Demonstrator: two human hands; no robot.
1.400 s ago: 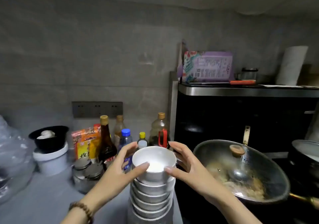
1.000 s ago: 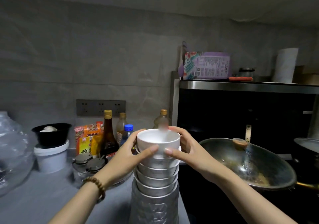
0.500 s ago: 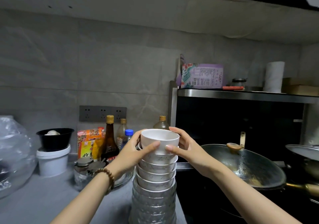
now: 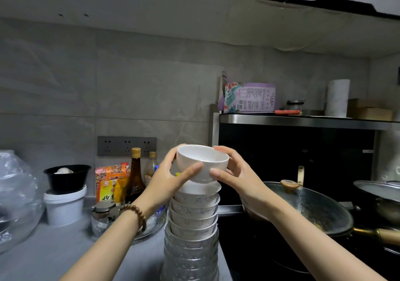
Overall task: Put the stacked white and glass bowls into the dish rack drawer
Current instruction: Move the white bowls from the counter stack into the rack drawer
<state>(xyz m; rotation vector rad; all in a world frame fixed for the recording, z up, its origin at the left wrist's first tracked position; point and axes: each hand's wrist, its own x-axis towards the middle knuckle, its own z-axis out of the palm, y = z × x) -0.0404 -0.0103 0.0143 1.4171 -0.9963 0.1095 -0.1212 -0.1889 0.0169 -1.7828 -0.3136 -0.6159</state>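
Note:
A tall stack of bowls (image 4: 193,220) stands on the grey counter (image 4: 43,257), white patterned bowls above ribbed glass bowls. The top white bowl (image 4: 202,162) is raised a little above the stack. My left hand (image 4: 171,176) grips its left side, thumb across the front. My right hand (image 4: 233,172) grips its right side, thumb on the front and fingers behind. The dish rack drawer is out of view.
Sauce bottles (image 4: 135,172), snack packets (image 4: 111,181) and jars (image 4: 101,213) stand left of the stack. A white tub with a black bowl (image 4: 66,192) and a plastic bag (image 4: 17,198) lie further left. A wok (image 4: 311,207) and a pot (image 4: 381,196) sit on the stove, right.
Both hands have lifted the top white bowl up off the stack. The camera has tilted upward, showing more wall and the cabinet underside.

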